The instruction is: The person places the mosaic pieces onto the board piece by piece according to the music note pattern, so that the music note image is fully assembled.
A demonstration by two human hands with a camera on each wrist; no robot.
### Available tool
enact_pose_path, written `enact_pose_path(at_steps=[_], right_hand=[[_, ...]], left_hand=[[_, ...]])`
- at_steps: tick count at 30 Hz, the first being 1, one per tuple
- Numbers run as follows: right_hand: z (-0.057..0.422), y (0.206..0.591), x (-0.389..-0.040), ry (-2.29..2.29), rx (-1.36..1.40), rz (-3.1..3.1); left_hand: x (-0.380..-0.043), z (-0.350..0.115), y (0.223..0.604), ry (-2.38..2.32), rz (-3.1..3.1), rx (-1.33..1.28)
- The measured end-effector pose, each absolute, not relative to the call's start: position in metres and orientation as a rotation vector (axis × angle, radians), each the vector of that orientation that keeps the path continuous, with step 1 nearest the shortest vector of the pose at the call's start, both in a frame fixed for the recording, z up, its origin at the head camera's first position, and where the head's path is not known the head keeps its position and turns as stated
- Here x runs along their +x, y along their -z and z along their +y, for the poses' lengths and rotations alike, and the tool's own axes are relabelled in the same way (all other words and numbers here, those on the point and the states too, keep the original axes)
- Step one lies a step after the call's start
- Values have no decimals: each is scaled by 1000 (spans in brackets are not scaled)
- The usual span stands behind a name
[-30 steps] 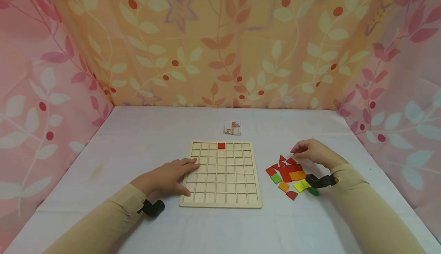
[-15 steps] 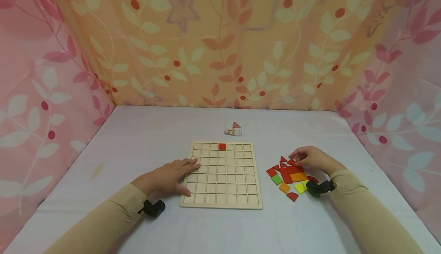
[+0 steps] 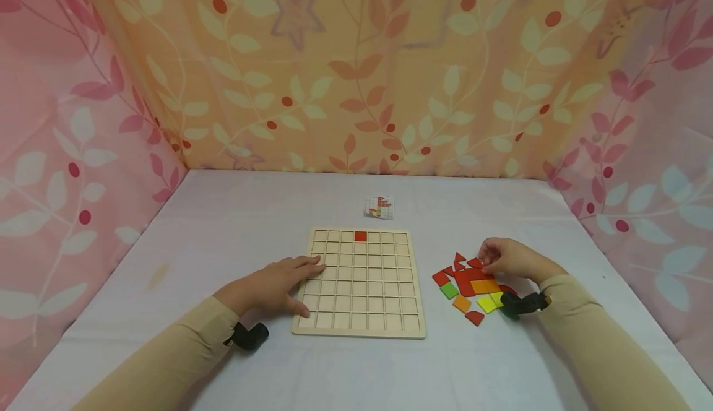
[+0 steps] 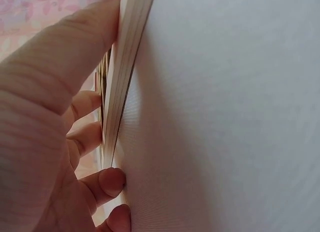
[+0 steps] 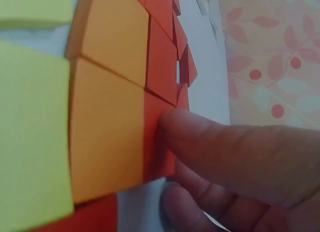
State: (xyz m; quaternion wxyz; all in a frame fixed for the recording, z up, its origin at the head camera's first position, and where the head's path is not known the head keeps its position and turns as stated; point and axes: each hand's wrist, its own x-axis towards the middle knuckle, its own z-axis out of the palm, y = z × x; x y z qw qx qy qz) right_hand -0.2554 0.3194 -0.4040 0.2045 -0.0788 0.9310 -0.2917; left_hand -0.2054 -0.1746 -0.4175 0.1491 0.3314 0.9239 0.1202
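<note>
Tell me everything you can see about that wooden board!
The board is pale and looks wooden, with a rim and rounded corners. Thin ridges split it into squares, seven across and seven down. It lies flat on the white table. A red tile sits in the middle of its far row. The left hand rests on its left edge, and close up that edge looks layered.

We are looking at a smooth wooden board, smooth, dull pieces, a paper card and cloth walls.
</note>
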Motion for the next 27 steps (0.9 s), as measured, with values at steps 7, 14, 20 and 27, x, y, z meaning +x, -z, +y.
enact_pose_path(at_steps=[7,14,20,27], right_hand=[[325,400,-251,717,-234,2571],[327,397,-249,710,-268,2545],[326,397,-250,695,-230,2545],[322,401,-256,697,-231,2565]], left_hand=[[-205,-174,418,-351,2647,932],[-208,-174,421,-312,2665,921],[-208,-174,420,-324,2656,916],[-207,-174,420,-327,2654,914]])
